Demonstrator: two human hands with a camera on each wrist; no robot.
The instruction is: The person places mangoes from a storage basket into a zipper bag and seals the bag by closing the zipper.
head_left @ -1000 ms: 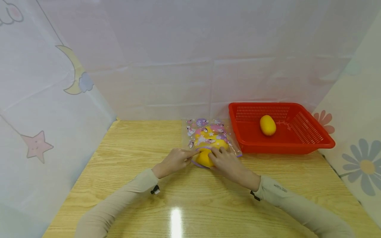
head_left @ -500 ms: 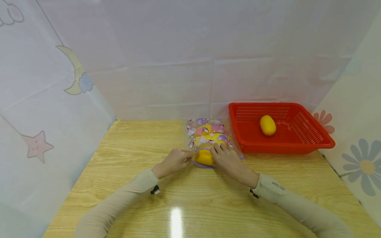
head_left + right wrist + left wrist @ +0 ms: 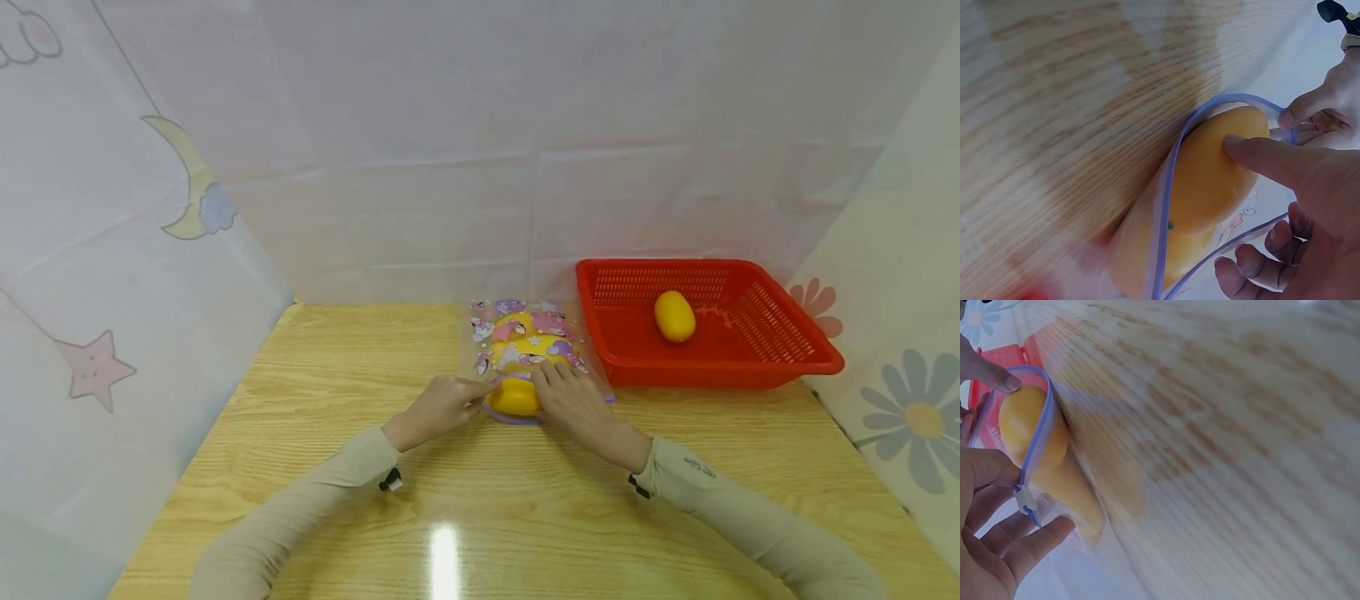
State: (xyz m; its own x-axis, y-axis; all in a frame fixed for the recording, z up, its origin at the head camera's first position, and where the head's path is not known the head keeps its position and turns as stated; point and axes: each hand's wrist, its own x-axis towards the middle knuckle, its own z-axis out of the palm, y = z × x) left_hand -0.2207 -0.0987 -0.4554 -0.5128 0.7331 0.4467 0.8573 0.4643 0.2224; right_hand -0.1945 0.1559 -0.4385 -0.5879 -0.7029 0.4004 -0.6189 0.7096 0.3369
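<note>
A clear zip bag [image 3: 480, 333] with a purple rim and cartoon prints lies on the table, its mouth facing me. Several yellow, mango-like fruits are inside; the nearest fruit [image 3: 1216, 169] sits in the open mouth, a green spot at its end. My left hand [image 3: 442, 404] pinches the rim at the left corner, beside the white slider [image 3: 1025, 500]. My right hand [image 3: 581, 412] is at the mouth's right side. Its thumb reaches in and presses on the nearest fruit, while its bent fingers lie outside the upper rim. In the head view that thumb is hidden.
A red plastic basket [image 3: 712, 375] stands to the right of the bag, close beside it. One yellow fruit [image 3: 675, 317] lies in it. Behind the wooden table [image 3: 352, 350] hangs a pale printed sheet [image 3: 420, 217].
My right hand has shifted slightly right on the nearest fruit, which now lies more sideways in the bag's mouth. The upper film lies flatter. My left hand has stayed in place.
</note>
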